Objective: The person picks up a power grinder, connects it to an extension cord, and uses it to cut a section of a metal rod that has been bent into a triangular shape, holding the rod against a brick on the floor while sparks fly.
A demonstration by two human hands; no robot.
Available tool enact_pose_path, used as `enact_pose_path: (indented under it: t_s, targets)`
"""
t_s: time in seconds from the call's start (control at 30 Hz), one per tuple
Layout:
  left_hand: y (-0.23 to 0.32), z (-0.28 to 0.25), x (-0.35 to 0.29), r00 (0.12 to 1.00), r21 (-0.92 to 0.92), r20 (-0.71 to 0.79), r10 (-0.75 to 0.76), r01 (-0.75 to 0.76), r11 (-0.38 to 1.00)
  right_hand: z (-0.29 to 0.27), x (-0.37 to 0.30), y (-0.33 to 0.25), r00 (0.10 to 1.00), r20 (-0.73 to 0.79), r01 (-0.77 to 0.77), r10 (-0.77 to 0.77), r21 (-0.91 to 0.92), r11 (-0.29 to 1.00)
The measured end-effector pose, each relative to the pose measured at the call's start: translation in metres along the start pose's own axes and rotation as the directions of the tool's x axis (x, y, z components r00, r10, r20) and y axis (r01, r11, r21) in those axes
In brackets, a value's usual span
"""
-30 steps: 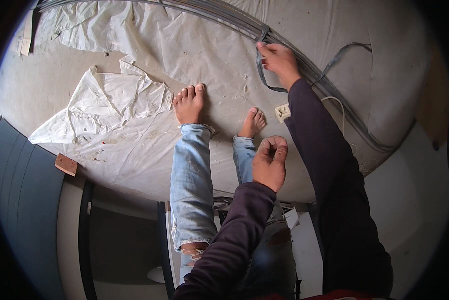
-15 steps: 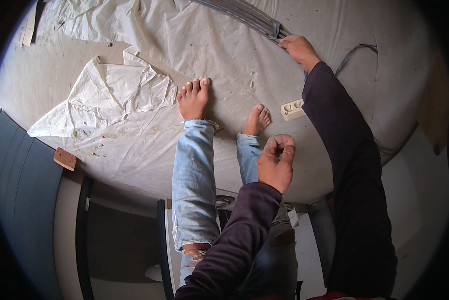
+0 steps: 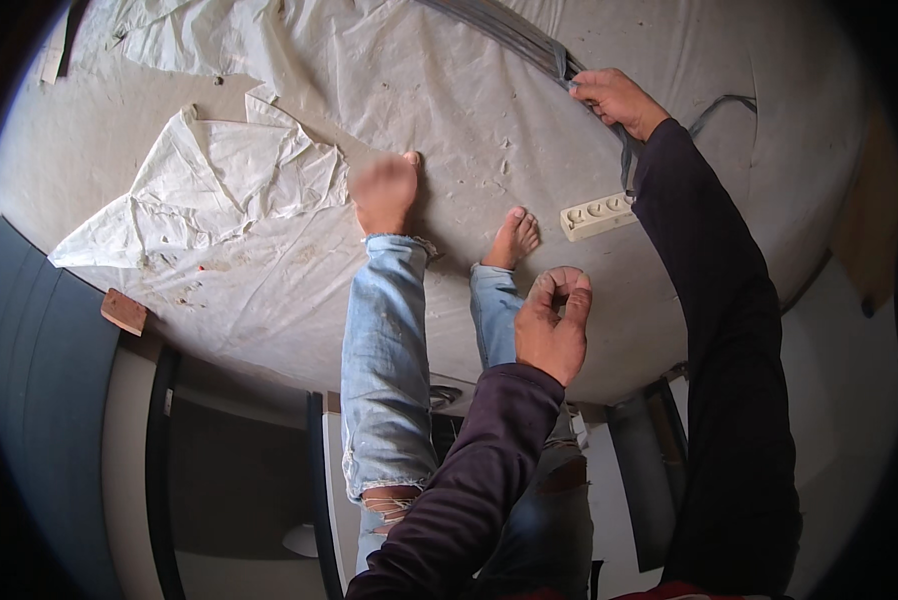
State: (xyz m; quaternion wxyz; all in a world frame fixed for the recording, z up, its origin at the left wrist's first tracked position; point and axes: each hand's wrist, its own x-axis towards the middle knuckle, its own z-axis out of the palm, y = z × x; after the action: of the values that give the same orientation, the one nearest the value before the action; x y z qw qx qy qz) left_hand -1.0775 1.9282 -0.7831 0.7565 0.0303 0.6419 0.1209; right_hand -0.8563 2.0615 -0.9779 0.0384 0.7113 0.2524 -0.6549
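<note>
My right hand (image 3: 624,103) reaches out to the far right, its fingers closed on a grey cable bundle (image 3: 504,30) near a band around its end. From beneath that hand a grey cord (image 3: 626,160) runs down to a white power strip (image 3: 597,216) with several sockets, lying on the sheet-covered floor. My left hand (image 3: 554,325) is held in front of my right leg, nearer to me, with fingers and thumb curled together. Whether anything sits inside its grip is hidden.
Pale plastic sheeting (image 3: 449,110) covers the floor under my bare feet, with a crumpled piece (image 3: 239,165) to the left. A brick-red block (image 3: 124,311) lies at the left edge. Another cord stretch (image 3: 719,108) curves at right.
My right hand has shifted slightly to the right along with the cable end. More of the power strip shows now beside my right sleeve. My left hand stays in place.
</note>
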Motion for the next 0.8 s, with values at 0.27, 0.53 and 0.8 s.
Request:
enact_pose_path:
  t_s: [0.27,0.53,0.8]
  targets:
    - [0.012,0.001,-0.001,1.0,0.077,-0.003,-0.021,0.021,0.997,0.009,0.008,0.008,0.818,-0.418,0.044,-0.394,-0.638,0.769]
    - [0.005,0.004,0.001,1.0,-0.011,-0.006,-0.029,0.029,1.0,0.048,-0.011,-0.048,0.753,-0.41,-0.001,-0.515,-0.783,0.622]
    - [0.009,0.005,0.003,0.999,0.001,-0.035,-0.027,0.027,1.0,0.056,0.008,-0.026,0.794,-0.475,-0.008,-0.378,-0.631,0.776]
